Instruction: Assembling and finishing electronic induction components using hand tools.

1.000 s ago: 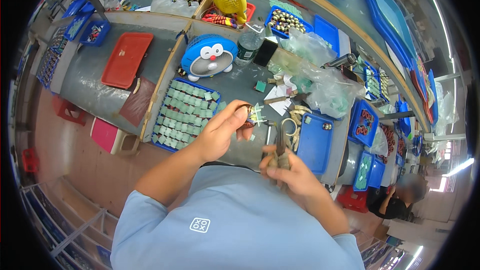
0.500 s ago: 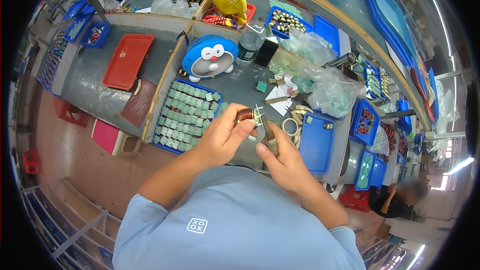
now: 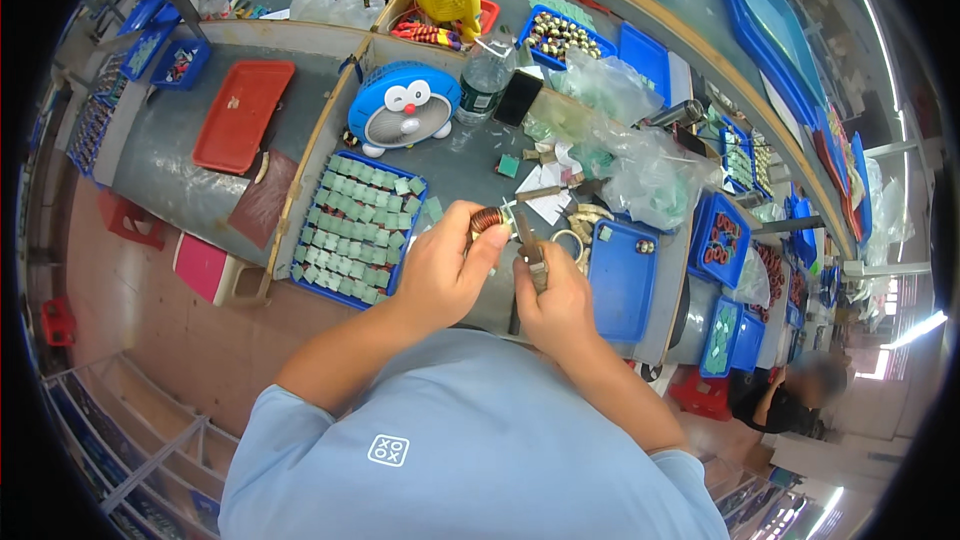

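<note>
My left hand (image 3: 443, 265) pinches a copper-wound coil (image 3: 487, 221) with a pale green base and thin leads on its right side. Closed round the wrapped handle of a knife-like tool (image 3: 526, 232) is my right hand (image 3: 556, 298). Its flat, dark blade points away from me beside the coil's leads; whether the blade touches them I cannot tell. Just beyond both hands, a second flat-bladed tool (image 3: 541, 194) lies on white paper. To the left of my left hand, a blue tray (image 3: 325, 293) holds rows of pale green square pieces.
A blue tray (image 3: 620, 290) with a few small parts and a tape ring (image 3: 567, 246) lie to my right. Farther back stand a blue fan (image 3: 408, 112), a bottle (image 3: 485, 80), a phone (image 3: 519, 98) and plastic bags (image 3: 650, 180). A person (image 3: 790, 395) sits at far right.
The whole view has shifted slightly. My right hand has turned, and the tool's blade now stands closer to the coil's leads. The left hand still grips the coil.
</note>
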Motion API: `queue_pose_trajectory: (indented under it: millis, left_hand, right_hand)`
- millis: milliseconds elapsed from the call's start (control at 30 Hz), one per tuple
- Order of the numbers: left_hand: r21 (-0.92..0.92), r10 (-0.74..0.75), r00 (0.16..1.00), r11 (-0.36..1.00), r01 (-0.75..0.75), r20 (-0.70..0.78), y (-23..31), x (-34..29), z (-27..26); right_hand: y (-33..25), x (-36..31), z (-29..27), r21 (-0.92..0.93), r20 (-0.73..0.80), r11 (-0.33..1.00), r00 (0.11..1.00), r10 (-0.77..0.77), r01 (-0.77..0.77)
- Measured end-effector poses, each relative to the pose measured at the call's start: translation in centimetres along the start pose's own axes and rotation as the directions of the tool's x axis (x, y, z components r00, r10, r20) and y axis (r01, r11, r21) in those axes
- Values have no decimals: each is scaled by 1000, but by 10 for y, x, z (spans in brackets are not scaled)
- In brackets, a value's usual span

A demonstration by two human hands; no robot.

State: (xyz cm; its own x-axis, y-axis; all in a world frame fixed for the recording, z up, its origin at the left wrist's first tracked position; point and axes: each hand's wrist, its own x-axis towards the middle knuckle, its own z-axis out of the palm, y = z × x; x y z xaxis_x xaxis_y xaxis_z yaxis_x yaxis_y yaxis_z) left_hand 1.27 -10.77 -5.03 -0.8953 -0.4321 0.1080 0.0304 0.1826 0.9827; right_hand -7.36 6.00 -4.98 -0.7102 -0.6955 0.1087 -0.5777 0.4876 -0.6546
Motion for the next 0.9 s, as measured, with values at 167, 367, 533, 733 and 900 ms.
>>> queue_pose_trajectory:
  millis: [167, 367, 533, 733, 900]
  left_hand:
    - [-55, 19, 998, 998, -15, 66, -3, 3, -2]
    - [47, 43, 989, 998, -50, 142, 2, -4, 2]
    - [92, -33, 960, 996, 7, 277, 8, -5, -2]
    - [86, 48, 972, 994, -69, 229, 1, -4, 12]
    - [22, -60, 959, 998, 56, 277, 5, -15, 21]
  right_hand:
    - [-12, 7, -25, 110, 145, 992, 988, 50, -66]
    - [-12, 0, -37, 120, 310, 970, 936, 166, -211]
    - [-8, -11, -46, 17, 338, 980, 924, 179, -196]
    - [-4, -4, -55, 49, 334, 985, 932, 140, -165]
    - [5, -23, -60, 44, 306, 993, 948, 89, -107]
